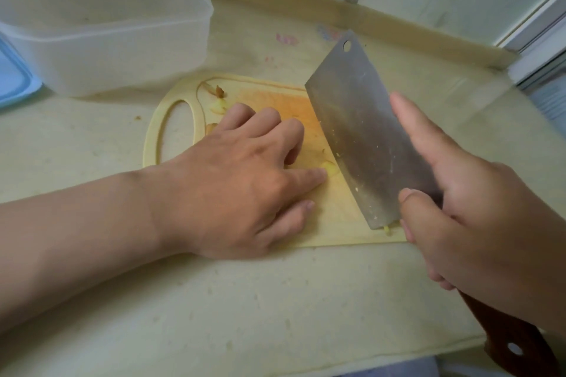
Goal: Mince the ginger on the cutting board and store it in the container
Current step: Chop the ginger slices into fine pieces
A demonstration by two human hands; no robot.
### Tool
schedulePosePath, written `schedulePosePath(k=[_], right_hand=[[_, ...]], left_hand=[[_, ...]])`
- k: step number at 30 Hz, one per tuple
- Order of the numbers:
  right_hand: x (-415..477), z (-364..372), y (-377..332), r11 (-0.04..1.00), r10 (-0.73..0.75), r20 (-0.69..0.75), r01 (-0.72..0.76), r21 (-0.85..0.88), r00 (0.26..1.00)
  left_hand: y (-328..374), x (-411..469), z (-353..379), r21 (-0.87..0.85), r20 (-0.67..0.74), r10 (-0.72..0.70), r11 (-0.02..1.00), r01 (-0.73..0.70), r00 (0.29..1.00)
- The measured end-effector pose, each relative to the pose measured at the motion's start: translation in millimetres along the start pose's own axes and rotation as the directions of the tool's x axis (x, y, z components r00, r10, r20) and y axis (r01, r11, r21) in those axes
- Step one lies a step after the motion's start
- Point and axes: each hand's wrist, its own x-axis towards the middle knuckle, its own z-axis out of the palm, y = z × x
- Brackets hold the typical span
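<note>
A pale yellow cutting board (332, 214) with an oval handle hole lies on the counter. My left hand (239, 180) rests on it with curled fingers, its fingertip pressing a small yellow ginger piece (330, 168). My right hand (477, 211) grips a steel cleaver (364, 131) by its brown handle, forefinger laid along the blade. The blade's edge meets the board right beside the ginger. More ginger scraps (218, 103) lie near the board's handle end. A translucent white container (101, 37) stands open at the back left.
A light blue lid (13, 79) lies at the left edge beside the container. A raised counter lip (306, 6) runs along the back, with a window frame (539, 24) at the right. The counter's front edge is close below my right hand.
</note>
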Motion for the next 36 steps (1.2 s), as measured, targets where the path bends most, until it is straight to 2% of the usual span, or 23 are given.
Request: schedulePosePath(k=[5, 11, 14, 19, 22, 26, 30, 33, 36], right_hand=[[34.1, -1.6, -14.6, 0.999, -0.035, 0.100, 0.037, -0.017, 0.994], [5.5, 17.8, 5.8, 0.985, -0.137, -0.167, 0.152, 0.085, 0.976], [-0.5, 10.8, 4.2, 0.990, -0.121, -0.129, 0.130, 0.058, 0.984], [38.2, -2.7, -14.2, 0.998, -0.066, 0.102, 0.068, -0.012, 0.993], [49.7, 1.4, -22.0, 0.995, -0.102, 0.045, 0.103, -0.008, 0.994], [23.2, 7.7, -6.8, 0.992, -0.123, -0.041, 0.123, -0.005, 0.992], [5.6, -1.1, -5.1, 0.998, -0.069, 0.034, 0.070, -0.010, 0.997], [29.3, -5.7, -13.4, 0.992, -0.097, 0.118, 0.106, -0.073, 0.988], [55.1, -0.7, -25.6, 0.987, -0.142, 0.075, 0.147, -0.062, 0.987]], left_hand=[[0.0, 1.1, 0.4, 0.006, -0.004, 0.007, 1.000, -0.007, 1.000], [0.2, -2.7, 1.1, 0.031, -0.008, -0.011, 0.999, 0.011, 1.000], [-0.1, -1.6, 0.8, 0.021, -0.012, -0.010, 1.000, 0.011, 1.000], [-0.7, -1.7, 2.3, 0.030, -0.020, -0.014, 0.999, 0.014, 1.000], [-0.1, -1.3, 1.7, 0.029, -0.026, -0.016, 0.999, 0.017, 1.000], [-1.0, -2.7, 2.4, 0.023, -0.049, -0.012, 1.000, 0.013, 0.999], [-0.8, -2.2, 2.5, 0.013, -0.046, -0.013, 1.000, 0.014, 0.999], [-0.9, -1.8, 2.7, 0.007, -0.047, -0.010, 1.000, 0.011, 0.999], [-1.2, -2.6, 2.5, 0.007, -0.043, -0.015, 1.000, 0.015, 0.999]])
